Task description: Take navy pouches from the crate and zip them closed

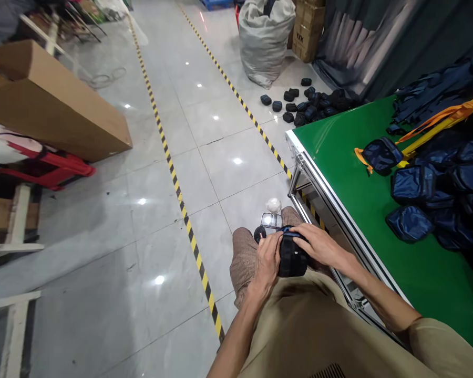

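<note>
In my lap rests a small black and blue zippered pouch (292, 258), held between both hands. My left hand (268, 258) grips its left side with bent fingers. Over the top and right side lies my right hand (320, 242), fingers curled against the fabric. The hands hide parts of the pouch's upper edge. Just beyond my knees, a small clear and dark-rimmed item (271, 219) and a white wad (274, 205) show near the floor; their kinds are unclear.
A green-topped table (331, 157) stands at my right, bearing piled blue pouches (412, 223) and orange strap (429, 126). More dark pouches (311, 107) lie on the floor beside a grey sack (264, 42). A cardboard box (71, 110) stands left, past striped floor tape (173, 176).
</note>
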`<state>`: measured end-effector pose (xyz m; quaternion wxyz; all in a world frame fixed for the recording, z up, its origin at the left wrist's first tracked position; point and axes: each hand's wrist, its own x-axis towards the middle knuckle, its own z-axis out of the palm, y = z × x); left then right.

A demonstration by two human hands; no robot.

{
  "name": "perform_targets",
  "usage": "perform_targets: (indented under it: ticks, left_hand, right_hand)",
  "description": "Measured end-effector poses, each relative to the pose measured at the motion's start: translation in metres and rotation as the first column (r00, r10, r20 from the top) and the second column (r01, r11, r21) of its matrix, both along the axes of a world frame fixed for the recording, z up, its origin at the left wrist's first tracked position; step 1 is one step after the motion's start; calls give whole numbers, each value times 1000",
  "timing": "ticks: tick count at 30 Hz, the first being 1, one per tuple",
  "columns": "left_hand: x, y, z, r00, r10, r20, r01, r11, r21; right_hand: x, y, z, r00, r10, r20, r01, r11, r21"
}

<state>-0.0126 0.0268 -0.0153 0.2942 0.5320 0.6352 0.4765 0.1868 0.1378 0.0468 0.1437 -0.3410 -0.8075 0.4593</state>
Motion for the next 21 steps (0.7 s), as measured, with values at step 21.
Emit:
perform_targets:
  ticks: [21]
  left_hand:
    - [7,-30,39,441,362,821,76,896,-437]
  right_hand:
    - [0,-22,-21,977,-148,-154,95,947,-306]
